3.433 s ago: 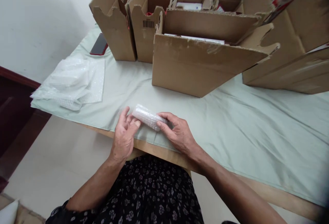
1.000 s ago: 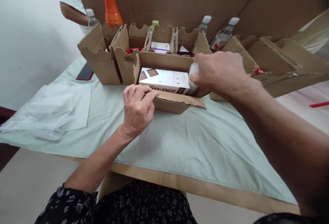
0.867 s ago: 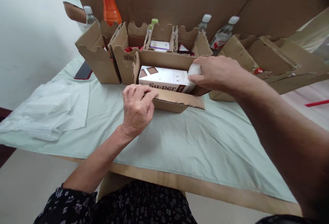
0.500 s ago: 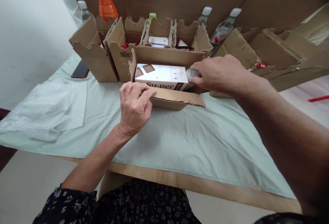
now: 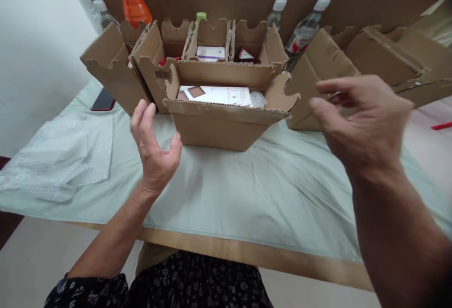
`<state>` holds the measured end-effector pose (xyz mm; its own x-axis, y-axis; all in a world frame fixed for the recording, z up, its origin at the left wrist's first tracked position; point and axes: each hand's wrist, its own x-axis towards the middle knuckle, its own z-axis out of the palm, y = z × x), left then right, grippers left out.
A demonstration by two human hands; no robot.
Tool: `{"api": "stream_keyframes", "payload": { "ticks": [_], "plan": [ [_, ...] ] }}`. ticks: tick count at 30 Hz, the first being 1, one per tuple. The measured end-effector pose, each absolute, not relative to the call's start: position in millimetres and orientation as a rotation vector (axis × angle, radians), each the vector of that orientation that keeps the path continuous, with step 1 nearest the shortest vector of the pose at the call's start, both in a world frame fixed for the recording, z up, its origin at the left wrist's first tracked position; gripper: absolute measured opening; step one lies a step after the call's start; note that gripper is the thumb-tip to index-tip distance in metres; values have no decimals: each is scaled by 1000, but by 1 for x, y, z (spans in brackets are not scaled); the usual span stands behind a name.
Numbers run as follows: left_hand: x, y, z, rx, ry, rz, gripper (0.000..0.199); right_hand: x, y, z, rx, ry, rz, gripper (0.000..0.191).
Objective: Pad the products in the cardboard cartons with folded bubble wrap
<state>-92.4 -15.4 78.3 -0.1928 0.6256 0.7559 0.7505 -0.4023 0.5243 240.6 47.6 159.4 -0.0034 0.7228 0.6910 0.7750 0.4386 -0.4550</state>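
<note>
In the middle of the table stands an open cardboard box (image 5: 219, 131). Inside it lie a white carton (image 5: 222, 95) with brown squares and, at its right end, a clear ribbed plastic item (image 5: 258, 100), whose kind I cannot make out. Just left of the box, my left hand (image 5: 155, 145) is raised with its fingers apart, holding nothing; its thumb is close to the box's left side. To the right, my right hand (image 5: 363, 119) hovers apart from the box, fingers curved and spread, with nothing seen between them.
Behind stands a row of cardboard boxes (image 5: 113, 75) with packets inside, more boxes (image 5: 318, 72) at right. Bottles, one orange (image 5: 132, 2), rise behind them. A phone (image 5: 102, 100) and bubble wrap (image 5: 60, 155) lie at left on the green cloth (image 5: 212, 195).
Both hands have let go: my left hand moved left off the box's front flap, my right hand moved right from the clear plastic item. The front flap now stands up.
</note>
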Motion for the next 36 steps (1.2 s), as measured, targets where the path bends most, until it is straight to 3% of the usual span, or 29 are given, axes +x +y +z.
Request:
{"api": "stream_keyframes", "payload": {
  "ticks": [2, 4, 7, 12, 18, 22, 29, 36],
  "plan": [
    [-104, -5, 65, -1948, -1803, -1744, 83, 255, 41, 136, -1290, -1607, 108, 28],
    [-109, 11, 54, -2018, -1917, -1872, 92, 257, 42, 109, -1336, -1635, 362, 53],
    [-105, 36, 46, -2227, -1899, -2113, 91, 235, 54, 81, -1321, -1748, 666, 80],
    [-83, 42, 54, -2296, -1783, -2346, 69, 197, 63, 72, -1192, -1671, 761, 76],
    [-80, -50, 44, -2057, -2067, -2266, 51, 206, -1, 70, -1285, -1737, 612, 62],
    [-107, -90, 44, -1804, -2158, -2317, 55, 181, -22, 82, -1183, -1800, 672, 58],
    [-90, -38, 84, -1919, -1881, -2322, 55, 173, 16, 120, -1094, -1724, 602, 64],
    [-69, -102, 57, -2033, -2130, -2293, 45, 225, -59, 90, -1284, -1654, 447, 48]
  ]
}}
